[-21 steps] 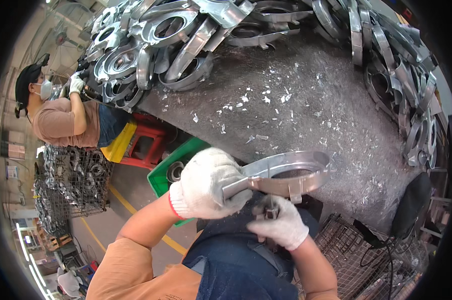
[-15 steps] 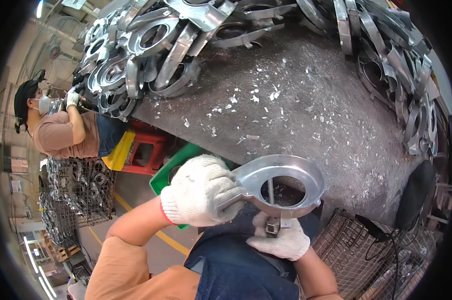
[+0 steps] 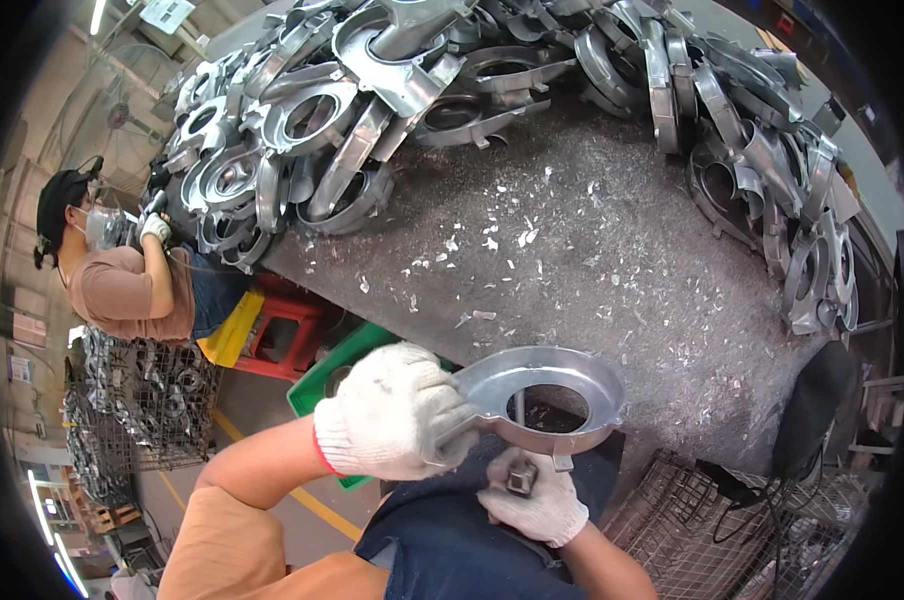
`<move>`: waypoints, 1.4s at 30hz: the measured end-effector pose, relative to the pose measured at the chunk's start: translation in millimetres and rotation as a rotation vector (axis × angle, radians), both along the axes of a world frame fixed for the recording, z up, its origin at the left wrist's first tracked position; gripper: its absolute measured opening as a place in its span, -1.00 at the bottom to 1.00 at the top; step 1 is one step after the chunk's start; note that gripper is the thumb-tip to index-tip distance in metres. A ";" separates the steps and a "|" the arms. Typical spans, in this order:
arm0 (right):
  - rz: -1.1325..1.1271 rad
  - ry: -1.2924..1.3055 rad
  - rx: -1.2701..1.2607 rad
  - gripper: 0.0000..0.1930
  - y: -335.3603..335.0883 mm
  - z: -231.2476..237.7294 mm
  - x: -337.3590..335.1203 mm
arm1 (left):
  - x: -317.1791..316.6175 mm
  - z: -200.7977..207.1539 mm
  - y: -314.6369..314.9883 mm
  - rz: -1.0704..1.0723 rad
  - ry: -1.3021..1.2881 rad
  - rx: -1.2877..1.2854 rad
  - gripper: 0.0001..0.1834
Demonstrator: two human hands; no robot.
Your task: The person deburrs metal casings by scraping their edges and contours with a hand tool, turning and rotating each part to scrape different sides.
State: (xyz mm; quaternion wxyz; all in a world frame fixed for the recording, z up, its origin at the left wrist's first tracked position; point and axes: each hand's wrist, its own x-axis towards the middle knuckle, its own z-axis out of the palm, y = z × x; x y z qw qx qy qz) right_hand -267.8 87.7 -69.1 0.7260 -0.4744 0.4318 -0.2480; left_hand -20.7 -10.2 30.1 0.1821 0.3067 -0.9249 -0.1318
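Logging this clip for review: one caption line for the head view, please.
Gloved left hand holds a ring-shaped metal casting while the right hand works a small tool beneath it.

The left hand (image 3: 397,415) in a white glove covers the handle end of the round metal casting (image 3: 547,392). Below centre, the right hand (image 3: 537,500) wraps a small tool (image 3: 520,478), hiding most of it. The casting pile (image 3: 372,110) is cut off along the top edge. At far left, a co-worker's gloved hand (image 3: 154,228) is too small to make out what it grips.
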 end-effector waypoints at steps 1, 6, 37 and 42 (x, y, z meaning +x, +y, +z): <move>-0.087 -0.033 0.068 -0.82 7.5 3.8 -4.9 | 0.9 -1.8 0.0 0.000 0.008 -0.003 -0.76; -0.215 -0.005 0.285 -0.72 -3.8 -4.4 -26.2 | -5.3 8.9 5.6 -0.026 -0.061 -0.031 -0.70; -0.261 0.698 -0.376 -0.17 34.6 20.9 -31.3 | 169.8 -18.4 93.8 1.208 0.601 0.528 -0.87; -1.131 0.573 -0.367 -0.02 4.7 27.3 -84.4 | 218.8 -49.4 144.1 1.197 -0.252 0.281 -0.67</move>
